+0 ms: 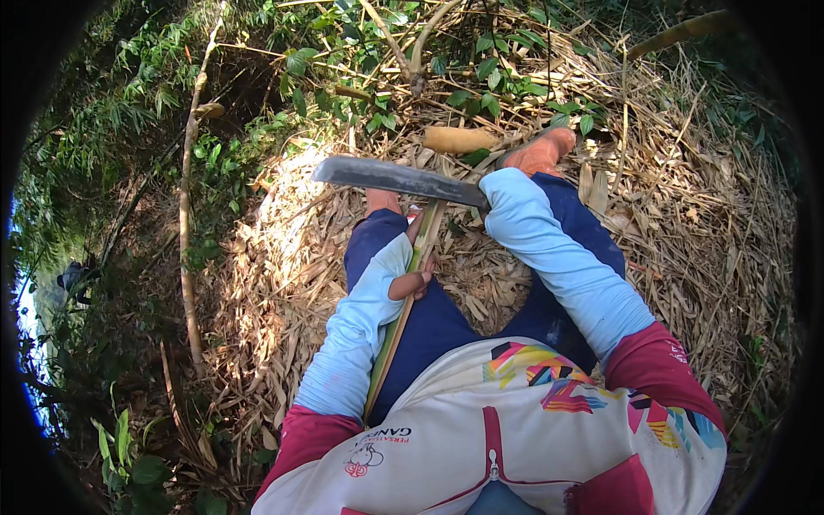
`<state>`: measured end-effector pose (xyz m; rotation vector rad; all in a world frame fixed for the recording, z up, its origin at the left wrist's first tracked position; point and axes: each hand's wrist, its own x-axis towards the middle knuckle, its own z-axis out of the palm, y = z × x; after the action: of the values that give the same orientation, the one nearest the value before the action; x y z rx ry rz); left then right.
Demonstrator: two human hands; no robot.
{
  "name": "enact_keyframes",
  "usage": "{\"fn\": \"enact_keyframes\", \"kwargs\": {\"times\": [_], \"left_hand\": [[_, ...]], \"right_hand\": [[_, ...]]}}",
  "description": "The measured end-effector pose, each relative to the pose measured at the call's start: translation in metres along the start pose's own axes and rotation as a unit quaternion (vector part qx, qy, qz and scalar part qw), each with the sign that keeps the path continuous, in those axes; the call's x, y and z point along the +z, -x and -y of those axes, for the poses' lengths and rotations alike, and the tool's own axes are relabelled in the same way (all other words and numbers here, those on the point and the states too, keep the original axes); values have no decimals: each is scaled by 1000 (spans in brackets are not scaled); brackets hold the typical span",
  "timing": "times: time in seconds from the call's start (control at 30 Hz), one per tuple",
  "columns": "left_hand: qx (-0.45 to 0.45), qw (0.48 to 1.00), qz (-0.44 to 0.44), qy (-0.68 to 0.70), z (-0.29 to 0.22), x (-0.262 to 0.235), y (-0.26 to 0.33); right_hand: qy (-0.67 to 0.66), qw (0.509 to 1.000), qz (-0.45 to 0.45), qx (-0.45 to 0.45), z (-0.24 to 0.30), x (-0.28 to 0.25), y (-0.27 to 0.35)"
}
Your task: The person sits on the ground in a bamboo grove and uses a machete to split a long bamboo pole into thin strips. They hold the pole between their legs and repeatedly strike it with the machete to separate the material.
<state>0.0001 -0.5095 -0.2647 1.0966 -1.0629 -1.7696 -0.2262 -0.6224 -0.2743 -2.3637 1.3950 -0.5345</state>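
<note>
- Wrapping left fingers (pixel 410 286) around green strip (pixel 400 324), partway along its length, centre of frame.
- Gripping knife (pixel 403 179) in covered right hand (pixel 500 190), upper centre.

Your machete blade (pixel 399 178) is dull metal, your split-bamboo strip (pixel 423 245) smooth and woody, your light-blue sleeves (pixel 571 262) wrinkled matt cloth.

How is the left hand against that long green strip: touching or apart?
Touching. The head view shows the left hand closed across the long green strip, with no gap visible where they meet.
</note>
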Motion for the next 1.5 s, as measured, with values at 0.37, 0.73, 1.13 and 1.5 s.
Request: {"fn": "enact_keyframes", "kwargs": {"times": [0.37,0.73,1.13,1.5], "left_hand": [[-39,999,12,33,-5,-8,-4],[-53,996,20,68,1,-22,-9],[-34,995,-3,92,5,-19,-4],[-11,1000,9,15,-3,-21,1]], "right_hand": [[-92,982,-76,145,-35,3,14],[18,998,64,25,15,-16,47],[-51,992,63,97,-2,-2,96],[-16,994,-23,107,-38,-16,145]]}}
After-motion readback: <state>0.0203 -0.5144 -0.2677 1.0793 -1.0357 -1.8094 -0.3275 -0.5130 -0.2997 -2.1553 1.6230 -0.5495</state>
